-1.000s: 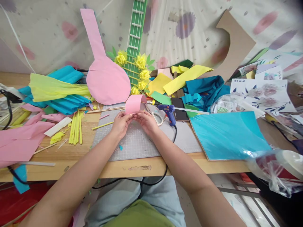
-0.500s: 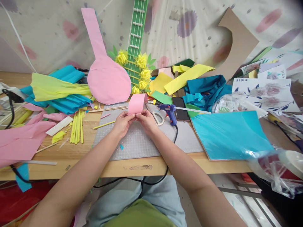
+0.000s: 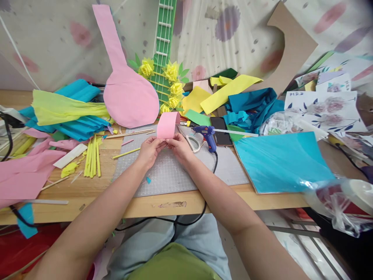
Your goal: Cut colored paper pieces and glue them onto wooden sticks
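Note:
A curled strip of pink paper [image 3: 166, 125] stands up from my fingertips above the grey cutting mat [image 3: 169, 179]. My left hand [image 3: 150, 151] pinches its lower edge from the left. From the right, my right hand [image 3: 181, 147] pinches the same edge, and the fingertips of both hands nearly meet. Just right of my right hand are scissors [image 3: 194, 143] with pale handles and a blue glue gun [image 3: 207, 136] holding a white glue stick. Behind the strip leans a pink banjo-shaped cutout [image 3: 131, 99].
A green stringed instrument shape with yellow paper flowers [image 3: 176, 88] leans at the back. Yellow sticks [image 3: 92, 157] and crumpled paper lie left. A phone [image 3: 222, 132], a blue sheet [image 3: 282, 161] and a plastic-wrapped roll [image 3: 344, 206] are right. The glue gun's cord hangs over the table edge.
The view has shifted slightly, so the background sits a little further left and higher. Both hands still hold the pink strip, with little change in their grip.

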`<state>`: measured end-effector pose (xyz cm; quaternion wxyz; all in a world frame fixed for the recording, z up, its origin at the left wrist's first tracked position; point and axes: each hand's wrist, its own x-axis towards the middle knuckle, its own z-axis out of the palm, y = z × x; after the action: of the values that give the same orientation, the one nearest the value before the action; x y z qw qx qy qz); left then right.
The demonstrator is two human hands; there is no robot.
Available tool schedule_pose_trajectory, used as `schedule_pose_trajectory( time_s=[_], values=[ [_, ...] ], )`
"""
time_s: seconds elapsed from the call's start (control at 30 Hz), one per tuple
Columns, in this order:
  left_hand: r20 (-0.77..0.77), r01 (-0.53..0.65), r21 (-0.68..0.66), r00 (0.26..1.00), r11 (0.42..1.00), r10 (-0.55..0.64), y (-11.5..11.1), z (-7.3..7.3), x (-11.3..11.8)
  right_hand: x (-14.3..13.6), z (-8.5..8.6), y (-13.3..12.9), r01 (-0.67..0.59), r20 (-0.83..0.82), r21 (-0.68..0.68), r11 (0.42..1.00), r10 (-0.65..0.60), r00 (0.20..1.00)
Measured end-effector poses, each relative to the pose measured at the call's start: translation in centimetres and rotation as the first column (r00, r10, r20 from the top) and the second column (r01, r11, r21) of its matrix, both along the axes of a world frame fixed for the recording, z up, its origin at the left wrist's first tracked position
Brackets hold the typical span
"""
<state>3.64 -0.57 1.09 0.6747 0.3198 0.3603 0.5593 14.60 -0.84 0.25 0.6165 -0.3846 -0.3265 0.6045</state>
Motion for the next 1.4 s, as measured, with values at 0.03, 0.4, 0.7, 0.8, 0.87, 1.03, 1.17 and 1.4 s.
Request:
schedule_pose_trajectory(
  time_s=[0.03, 0.4, 0.7, 0.8, 0.87, 1.03, 1.17, 1.4],
  values=[
    [-0.004, -0.008, -0.006, 1.000, 1.000, 0.008, 0.03, -0.03, -0.03, -0.01, -0.06, 0.02, -0.008, 0.015, 0.017, 1.000, 0.008, 1.000],
    [-0.043, -0.054, -0.004, 0.998, 0.999, 0.054, -0.03, 0.44, -0.26, 0.28, 0.00, 0.18, -0.018, 0.221, 0.094, 0.995, -0.004, 0.975],
    [-0.061, -0.090, 0.028, 0.994, 0.996, 0.092, -0.12, 0.87, -0.14, 0.11, 0.19, 0.23, 0.035, 0.328, 0.244, 0.969, -0.116, 0.938],
    [-0.057, -0.084, 0.043, 0.995, 0.996, 0.086, -0.05, 0.74, -0.18, 0.00, 0.39, 0.09, 0.053, 0.353, 0.253, 0.966, -0.144, 0.925],
    [-0.064, -0.086, 0.051, 0.994, 0.995, 0.089, -0.04, 0.65, -0.18, -0.07, 0.44, -0.01, 0.059, 0.345, 0.245, 0.968, -0.143, 0.928],
    [-0.164, -0.113, 0.086, 0.978, 0.990, 0.126, 0.04, 0.33, -0.21, -0.19, 0.30, -0.19, 0.019, 0.314, 0.169, 0.986, -0.072, 0.947],
    [-0.248, -0.138, 0.132, 0.954, 0.982, 0.167, 0.28, -0.01, -0.45, -0.16, 0.37, -0.39, -0.055, 0.307, 0.142, 0.988, 0.008, 0.952],
    [-0.239, -0.163, 0.110, 0.953, 0.981, 0.185, 0.22, 0.15, -0.73, -0.18, 0.53, -0.56, -0.060, 0.274, 0.092, 0.994, 0.032, 0.961]
  ],
)
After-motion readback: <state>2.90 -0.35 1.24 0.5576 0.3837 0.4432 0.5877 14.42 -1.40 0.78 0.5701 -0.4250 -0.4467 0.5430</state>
